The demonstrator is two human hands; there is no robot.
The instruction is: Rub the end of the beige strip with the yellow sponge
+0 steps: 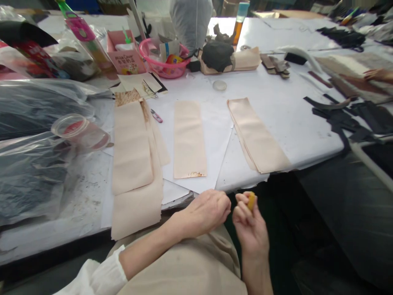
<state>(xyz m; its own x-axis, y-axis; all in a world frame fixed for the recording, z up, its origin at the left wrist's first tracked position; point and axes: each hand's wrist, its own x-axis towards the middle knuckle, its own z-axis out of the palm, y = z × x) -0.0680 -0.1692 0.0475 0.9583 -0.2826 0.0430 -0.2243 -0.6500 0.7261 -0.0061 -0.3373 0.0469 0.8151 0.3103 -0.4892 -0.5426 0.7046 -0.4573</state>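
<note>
My left hand [210,209] is closed, back upward, just off the table's front edge; whatever its fingers may hold is hidden. Close beside it, my right hand [250,223] has curled fingers. A small yellow piece [251,201] shows at the right thumb tip; I cannot tell if it is worn or pinched. Beyond both hands, a beige strip [189,137] lies flat, with brown marks along its near end. To its left rests an overlapping stack of beige strips [132,147], partly over the table edge. More beige strips [258,137] lie slanted to the right.
Small pink-handled snips [156,116] lie by the left stack. A clear plastic tub [81,132] and plastic-wrapped dark material [33,176] are at left. Behind stand a pink basket [164,69] and a pink box [124,57]. Black strips [346,112] and another person's hand [377,75] are at right.
</note>
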